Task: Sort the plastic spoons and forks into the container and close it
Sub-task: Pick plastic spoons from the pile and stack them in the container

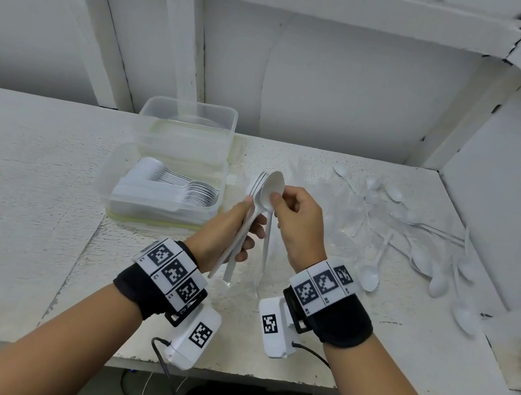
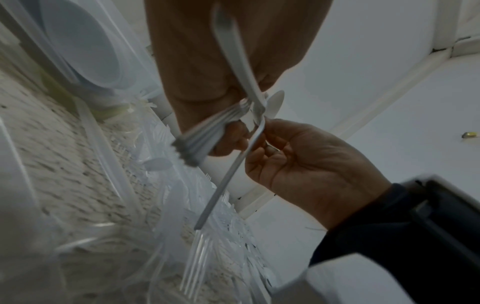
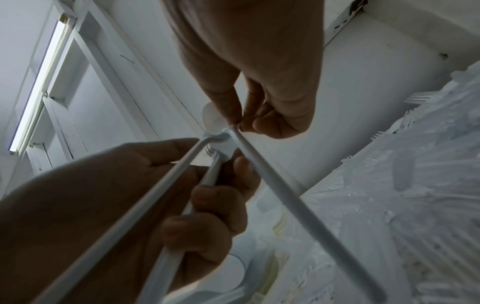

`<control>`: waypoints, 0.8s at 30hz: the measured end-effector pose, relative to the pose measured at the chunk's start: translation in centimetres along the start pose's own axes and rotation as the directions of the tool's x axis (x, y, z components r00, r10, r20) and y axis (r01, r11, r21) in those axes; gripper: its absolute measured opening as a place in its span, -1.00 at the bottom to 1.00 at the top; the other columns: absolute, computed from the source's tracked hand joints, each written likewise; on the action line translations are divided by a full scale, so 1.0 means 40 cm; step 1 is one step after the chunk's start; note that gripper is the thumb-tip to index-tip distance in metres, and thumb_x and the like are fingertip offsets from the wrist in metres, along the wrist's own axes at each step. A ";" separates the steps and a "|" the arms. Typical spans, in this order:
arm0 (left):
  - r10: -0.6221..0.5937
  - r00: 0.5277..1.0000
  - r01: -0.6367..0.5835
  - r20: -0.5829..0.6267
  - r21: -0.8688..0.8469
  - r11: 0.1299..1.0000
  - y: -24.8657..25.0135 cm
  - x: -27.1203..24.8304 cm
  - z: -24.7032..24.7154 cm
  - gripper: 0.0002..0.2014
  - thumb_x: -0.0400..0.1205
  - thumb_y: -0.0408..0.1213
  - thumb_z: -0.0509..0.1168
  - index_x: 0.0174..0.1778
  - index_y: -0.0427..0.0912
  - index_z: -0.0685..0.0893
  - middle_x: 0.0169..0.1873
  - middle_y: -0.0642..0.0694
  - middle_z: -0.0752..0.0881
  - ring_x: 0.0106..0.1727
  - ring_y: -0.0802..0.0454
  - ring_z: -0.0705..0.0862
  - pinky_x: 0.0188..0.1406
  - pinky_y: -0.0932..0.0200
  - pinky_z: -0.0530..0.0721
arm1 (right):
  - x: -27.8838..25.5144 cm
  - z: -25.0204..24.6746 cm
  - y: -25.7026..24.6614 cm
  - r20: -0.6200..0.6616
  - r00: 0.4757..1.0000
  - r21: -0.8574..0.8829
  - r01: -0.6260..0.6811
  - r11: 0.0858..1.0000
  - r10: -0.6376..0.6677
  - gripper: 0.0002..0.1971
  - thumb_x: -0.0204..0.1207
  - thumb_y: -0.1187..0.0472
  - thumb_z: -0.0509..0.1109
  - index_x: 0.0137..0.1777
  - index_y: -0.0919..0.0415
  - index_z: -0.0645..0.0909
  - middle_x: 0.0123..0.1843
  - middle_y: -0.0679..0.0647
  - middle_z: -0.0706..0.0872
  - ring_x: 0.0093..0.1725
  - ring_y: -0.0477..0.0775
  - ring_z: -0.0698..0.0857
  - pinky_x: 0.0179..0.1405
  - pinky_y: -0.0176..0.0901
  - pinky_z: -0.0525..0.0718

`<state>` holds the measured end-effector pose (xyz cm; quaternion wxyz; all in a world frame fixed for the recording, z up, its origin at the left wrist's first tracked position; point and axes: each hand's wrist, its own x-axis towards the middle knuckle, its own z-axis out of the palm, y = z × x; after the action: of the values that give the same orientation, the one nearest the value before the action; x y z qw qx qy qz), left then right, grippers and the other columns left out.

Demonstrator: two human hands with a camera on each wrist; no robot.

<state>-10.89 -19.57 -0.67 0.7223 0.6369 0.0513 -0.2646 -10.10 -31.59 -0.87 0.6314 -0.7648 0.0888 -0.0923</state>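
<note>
Above the white tabletop (image 1: 29, 193), near the centre of the head view, a bundle of white plastic forks (image 1: 255, 186) is gripped by the left hand (image 1: 229, 230), fingers curled round the handles, tines pointing toward 12 o'clock. A white plastic spoon (image 1: 272, 185) is pinched at its neck by the right hand (image 1: 299, 224), between thumb and fingertips, with its bowl raised against the fork heads and its handle hanging toward 6 o'clock. The two hands are held close together, almost touching.

At 10 o'clock from the hands, a clear lidless container (image 1: 163, 195) is seen, with a neat row of spoons laid inside; a second clear tub (image 1: 187, 130) is stacked just behind it. At 3 o'clock, loose white spoons (image 1: 421, 255) are scattered across the tabletop.

From the left wrist view, the blunt ends of the bundled handles (image 2: 189, 152) are shown, along with clear plastic forks (image 2: 197, 261) lying on the surface below, which are barely visible from the head. From the right wrist view, a spoon handle (image 3: 291, 195) is seen crossing the frame diagonally, pinched at its top by the right hand's fingertips (image 3: 233, 119); a lit window (image 3: 39, 82) is caught only there, at 10 o'clock.
</note>
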 end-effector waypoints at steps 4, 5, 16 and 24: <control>0.102 0.995 -0.100 -0.010 0.135 0.986 -0.004 -0.006 0.001 -0.58 0.74 0.04 -0.04 0.00 -0.21 0.58 -0.15 -0.06 0.58 -0.44 0.13 0.35 -0.48 0.24 0.36 | 0.006 0.001 -0.001 -0.004 0.998 0.040 -0.062 0.997 0.062 -0.96 0.59 0.28 0.31 -0.07 0.19 0.58 -0.34 -0.02 0.61 -0.39 -0.12 0.55 -0.31 -0.26 0.55; 0.116 0.993 -0.113 -0.014 0.149 0.982 -0.006 -0.005 0.000 -0.58 0.74 0.04 -0.03 0.03 -0.21 0.59 -0.15 -0.05 0.59 -0.43 0.14 0.35 -0.47 0.24 0.37 | 0.008 0.002 -0.002 -0.001 0.997 0.058 -0.082 0.995 0.082 -0.96 0.59 0.29 0.31 -0.08 0.19 0.57 -0.37 0.00 0.61 -0.44 -0.10 0.55 -0.35 -0.25 0.56; 0.091 0.996 -0.092 0.013 0.093 0.991 -0.011 -0.001 -0.004 -0.61 0.72 0.02 0.02 -0.17 -0.18 0.58 -0.50 0.01 0.47 -0.47 0.10 0.41 -0.49 0.27 0.43 | 0.012 -0.004 -0.002 0.107 0.990 -0.027 -0.089 0.996 0.091 -0.72 0.48 0.26 0.42 0.18 0.13 0.55 -0.26 0.01 0.59 -0.29 -0.10 0.57 -0.26 -0.22 0.50; -0.021 0.986 0.015 0.163 0.038 0.999 -0.005 0.002 -0.013 -0.53 0.72 0.09 -0.08 -0.32 -0.14 0.47 -0.57 0.02 0.43 -0.59 0.14 0.38 -0.65 0.34 0.37 | 0.019 -0.013 -0.008 0.150 0.989 -0.003 0.007 1.000 -0.006 -0.75 0.55 0.35 0.35 0.21 0.28 0.64 -0.28 0.03 0.53 -0.31 -0.07 0.57 -0.38 -0.40 0.63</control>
<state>-10.77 -19.12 -0.96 0.7097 0.6260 -0.0071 -0.3231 -9.50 -32.21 -0.45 0.6347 -0.7710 0.0389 -0.0365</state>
